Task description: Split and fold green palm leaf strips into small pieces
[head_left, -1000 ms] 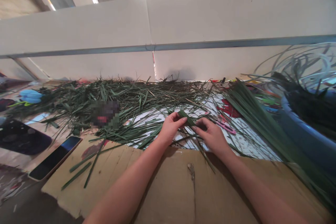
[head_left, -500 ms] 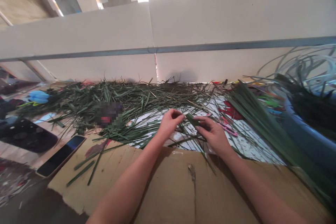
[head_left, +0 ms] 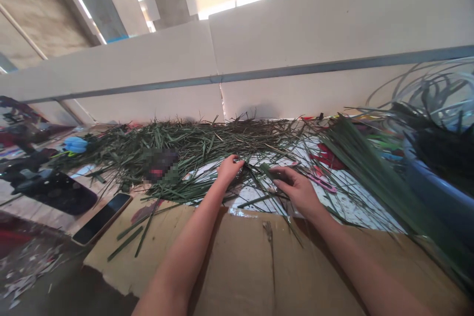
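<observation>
Between the thumb and fingers of my right hand point(head_left: 294, 186) is a short green leaf piece point(head_left: 267, 170), its end pointing up and left. My left hand point(head_left: 230, 168) is pinched at the near edge of the heap of green leaf strips point(head_left: 185, 140); what its fingertips hold, if anything, is too small to make out. The hands are apart. Loose strips lie under and between them on a white, speckled sheet point(head_left: 255, 199). A pink tool point(head_left: 323, 183) lies right of my right hand.
Brown cardboard point(head_left: 240, 266) covers the near edge. A phone point(head_left: 101, 218) and a dark case point(head_left: 59, 192) lie left. Long leaves point(head_left: 365, 158) and a blue tub point(head_left: 425, 173) stand right. A white partition point(head_left: 296, 91) rises behind.
My left hand has moved left, away from the leaf piece and toward the heap. My right hand keeps the piece, nearly in place. The view has shifted slightly.
</observation>
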Demonstrator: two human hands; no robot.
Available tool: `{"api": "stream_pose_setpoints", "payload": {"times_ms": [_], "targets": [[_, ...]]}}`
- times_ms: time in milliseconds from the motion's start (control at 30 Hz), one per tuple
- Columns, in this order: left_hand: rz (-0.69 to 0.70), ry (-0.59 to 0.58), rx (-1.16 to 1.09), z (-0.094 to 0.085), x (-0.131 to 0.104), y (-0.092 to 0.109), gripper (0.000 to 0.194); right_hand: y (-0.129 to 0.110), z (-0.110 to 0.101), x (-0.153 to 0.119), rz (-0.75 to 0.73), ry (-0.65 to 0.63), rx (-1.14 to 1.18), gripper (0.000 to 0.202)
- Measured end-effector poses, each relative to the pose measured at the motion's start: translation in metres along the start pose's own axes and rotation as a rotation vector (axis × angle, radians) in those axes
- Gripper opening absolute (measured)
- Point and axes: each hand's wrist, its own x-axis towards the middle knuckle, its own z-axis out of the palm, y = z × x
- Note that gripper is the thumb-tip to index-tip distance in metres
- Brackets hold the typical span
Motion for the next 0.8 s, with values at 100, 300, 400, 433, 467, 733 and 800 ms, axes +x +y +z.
{"api": "stream_pose_setpoints", "payload": {"times_ms": [100, 300, 400, 433, 467, 733, 800], "targets": [[0.022, 0.005, -0.01, 0.004, -0.001, 0.003, 0.036, 0.0, 0.003, -0.001, 0.012, -0.054, -0.038, 0.03], [0.031, 0.08, 0.259, 0.01, -0.007, 0.012, 0.026, 0.0, 0.01, -0.004, 0.022, -0.138, -0.053, 0.03], [0.039, 0.043, 0.119, 0.011, -0.006, 0.011, 0.016, -0.002, 0.009, -0.004, 0.031, -0.134, -0.003, 0.03], [0.053, 0.02, 0.001, 0.01, -0.006, 0.011, 0.015, -0.004, 0.008, -0.003, 0.037, -0.122, 0.024, 0.03], [0.072, -0.007, -0.136, 0.009, -0.006, 0.01, 0.014, -0.006, 0.007, -0.002, 0.043, -0.107, 0.063, 0.03], [0.087, -0.159, -0.754, -0.005, -0.028, 0.022, 0.028, -0.021, -0.007, 0.001, 0.158, 0.017, 0.413, 0.053], [0.066, -0.158, -0.8, -0.004, -0.034, 0.025, 0.029, -0.021, -0.007, 0.0, 0.185, 0.035, 0.461, 0.056]]}}
